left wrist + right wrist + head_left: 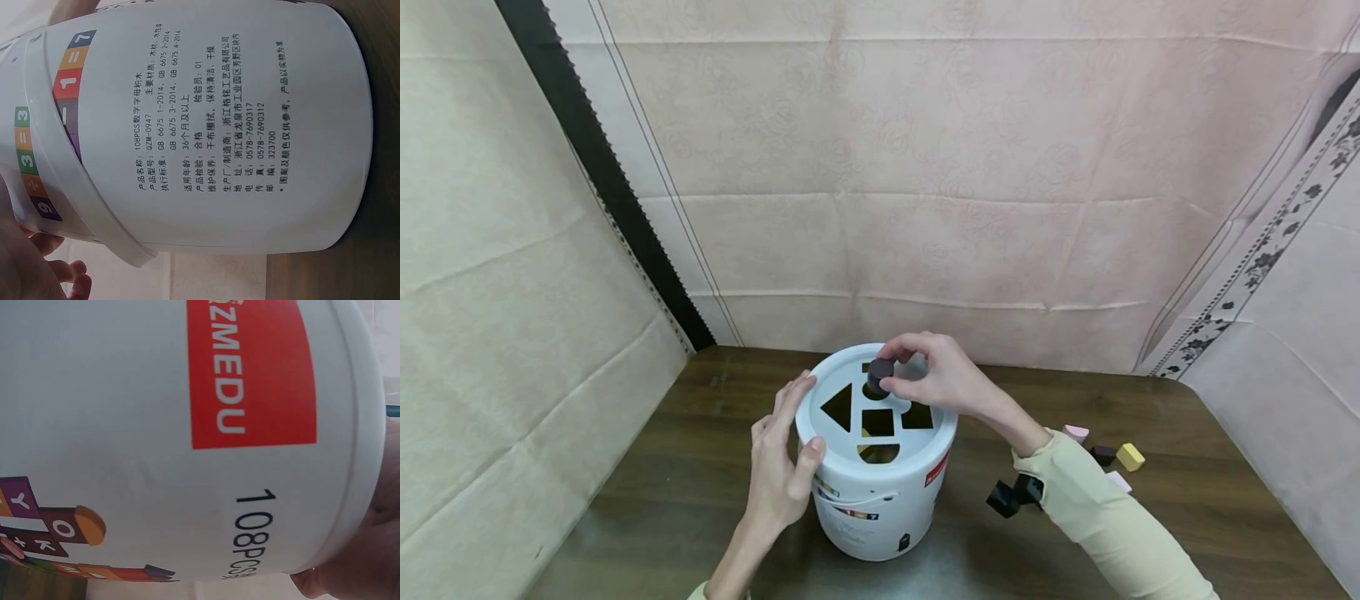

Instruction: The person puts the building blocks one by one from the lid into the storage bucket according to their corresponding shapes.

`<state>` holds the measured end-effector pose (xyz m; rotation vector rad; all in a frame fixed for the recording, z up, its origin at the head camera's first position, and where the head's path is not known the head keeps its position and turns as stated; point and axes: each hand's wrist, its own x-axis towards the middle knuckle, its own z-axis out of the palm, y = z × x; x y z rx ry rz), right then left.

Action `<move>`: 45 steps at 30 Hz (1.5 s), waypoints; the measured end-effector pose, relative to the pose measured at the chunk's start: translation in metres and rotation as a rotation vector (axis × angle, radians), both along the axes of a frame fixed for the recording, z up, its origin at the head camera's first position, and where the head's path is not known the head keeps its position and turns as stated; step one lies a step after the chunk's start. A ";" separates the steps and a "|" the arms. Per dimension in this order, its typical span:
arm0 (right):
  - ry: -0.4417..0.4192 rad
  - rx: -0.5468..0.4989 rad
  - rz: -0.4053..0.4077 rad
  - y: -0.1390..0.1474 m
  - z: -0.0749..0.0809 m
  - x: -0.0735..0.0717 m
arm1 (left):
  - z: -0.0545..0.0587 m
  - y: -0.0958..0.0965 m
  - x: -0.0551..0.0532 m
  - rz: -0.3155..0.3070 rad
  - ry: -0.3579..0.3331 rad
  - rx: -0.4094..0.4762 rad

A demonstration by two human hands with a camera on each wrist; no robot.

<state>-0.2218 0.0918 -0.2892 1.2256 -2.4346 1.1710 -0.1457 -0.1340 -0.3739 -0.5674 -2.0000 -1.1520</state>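
A white bucket (842, 537) stands upright on the table, with a white lid (898, 450) on it cut with shaped holes, among them a triangle, a square and a half circle. My right hand (936, 375) pinches a dark round block (881, 372) between thumb and fingers, right over the lid's round hole. My left hand (782, 458) rests against the bucket's left side, its fingers and thumb spread along the lid's rim. Printed text and a white handle (94, 194) fill the left wrist view. In the right wrist view the bucket's red label shows, and the block is out of sight.
To the right on the brown wooden table (685, 500) lie a yellow block (1130, 457), a dark block (1102, 455) and pink blocks, partly behind the right sleeve (1105, 517). A black device (1015, 495) sticks out from the right wrist. Pale cloth hangs at the back and sides.
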 end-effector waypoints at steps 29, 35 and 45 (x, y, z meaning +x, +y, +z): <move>-0.038 -0.059 -0.200 0.049 0.025 0.035 | 0.000 0.001 0.000 0.000 0.010 0.011; -0.084 -0.091 -0.238 0.075 0.016 0.041 | -0.001 0.000 0.000 0.003 0.011 0.016; -0.047 -0.147 -0.360 0.128 -0.005 0.049 | 0.000 0.001 -0.001 -0.005 0.006 0.022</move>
